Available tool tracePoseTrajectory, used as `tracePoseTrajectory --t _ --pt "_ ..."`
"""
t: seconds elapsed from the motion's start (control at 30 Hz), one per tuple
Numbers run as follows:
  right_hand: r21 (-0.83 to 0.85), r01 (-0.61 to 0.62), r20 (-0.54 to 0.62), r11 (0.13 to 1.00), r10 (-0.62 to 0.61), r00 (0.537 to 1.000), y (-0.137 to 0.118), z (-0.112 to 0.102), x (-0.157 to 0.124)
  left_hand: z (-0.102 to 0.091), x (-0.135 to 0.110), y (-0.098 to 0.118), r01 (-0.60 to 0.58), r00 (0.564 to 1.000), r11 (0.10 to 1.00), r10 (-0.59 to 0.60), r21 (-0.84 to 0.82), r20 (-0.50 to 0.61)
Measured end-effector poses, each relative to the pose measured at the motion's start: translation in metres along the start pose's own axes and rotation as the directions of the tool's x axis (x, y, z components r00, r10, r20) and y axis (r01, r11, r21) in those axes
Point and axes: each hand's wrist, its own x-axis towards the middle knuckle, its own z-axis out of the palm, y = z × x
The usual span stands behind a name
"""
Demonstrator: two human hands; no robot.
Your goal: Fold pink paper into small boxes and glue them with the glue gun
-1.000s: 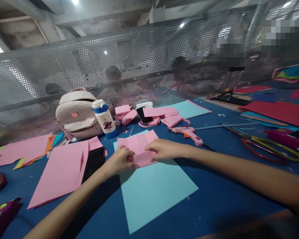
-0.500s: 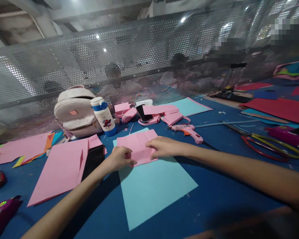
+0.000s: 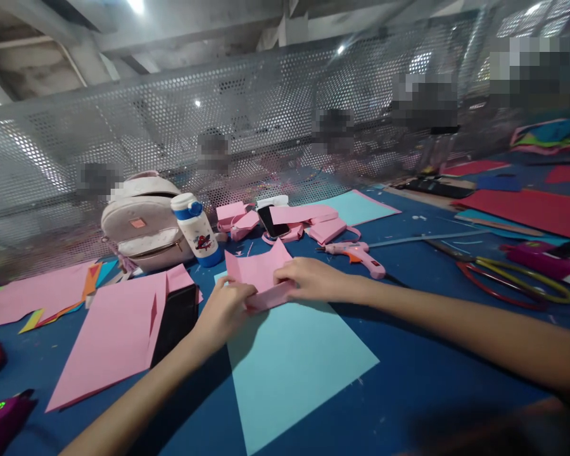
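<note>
Both hands pinch a piece of pink paper (image 3: pixel 259 271) over the far end of a light blue sheet (image 3: pixel 294 367). My left hand (image 3: pixel 223 310) grips its near left corner, the fingers curled over the edge. At the near right, my right hand (image 3: pixel 308 280) holds the paper between thumb and fingers. A strip along the near edge is bent upward, and the far corners stand raised. Just beyond my right hand lies a pink glue gun (image 3: pixel 356 254). Left of my left hand are a folded pink sheet (image 3: pixel 109 335) and a black flat object (image 3: pixel 175 323).
Behind the paper stand a white backpack (image 3: pixel 142 221), a bottle with a blue base (image 3: pixel 197 229), a phone (image 3: pixel 272 220) and pink paper pieces (image 3: pixel 330 229). Large scissors (image 3: pixel 508 278) and red sheets (image 3: pixel 527 212) lie right. A perforated metal screen (image 3: pixel 266 95) borders the table, with people beyond.
The pink paper was flatter before; its near edge is now bent up and its far corners have risen. My left hand has turned over the edge. The view has shifted slightly.
</note>
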Motion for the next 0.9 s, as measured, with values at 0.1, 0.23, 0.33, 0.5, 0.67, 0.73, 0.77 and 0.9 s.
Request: tracePoseTrajectory --t 0.1,0.23,0.33,0.5,0.67,0.73,0.77,0.9 --pt "-0.122 0.136 -0.030 0.983 -0.140 0.990 -0.005 0.002 -0.004 0.006 -0.005 0.005 -0.107 0.990 0.986 0.117 0.129 -0.072" --pt "-0.193 0.256 0.017 0.947 -0.258 0.966 -0.015 0.007 -0.011 0.017 -0.010 0.009 -0.310 0.918 0.908 0.364 0.281 -0.161" --pt "-0.150 0.348 0.052 0.925 -0.344 0.937 -0.020 0.001 -0.013 0.022 -0.012 0.011 -0.401 0.862 0.853 0.475 0.334 -0.177" --pt "-0.015 0.394 -0.130 0.919 -0.392 0.911 -0.014 -0.021 -0.012 0.014 -0.011 0.007 -0.485 0.828 0.817 0.544 0.312 -0.139" --pt "-0.109 0.328 -0.311 0.938 -0.346 0.885 -0.008 -0.030 -0.017 0.007 -0.011 -0.004 -0.455 0.854 0.864 0.492 0.217 -0.168" --pt "-0.123 0.288 -0.345 0.950 -0.312 0.885 -0.010 -0.028 -0.018 0.006 -0.010 -0.004 -0.445 0.855 0.871 0.482 0.209 -0.190" --pt "-0.113 0.260 -0.359 0.959 -0.284 0.889 -0.011 -0.026 -0.018 0.006 -0.010 -0.003 -0.430 0.863 0.883 0.463 0.189 -0.203" --pt "-0.008 0.124 -0.233 0.992 -0.123 0.965 -0.016 -0.011 -0.016 0.005 -0.011 0.006 -0.376 0.907 0.926 0.371 0.014 -0.198"
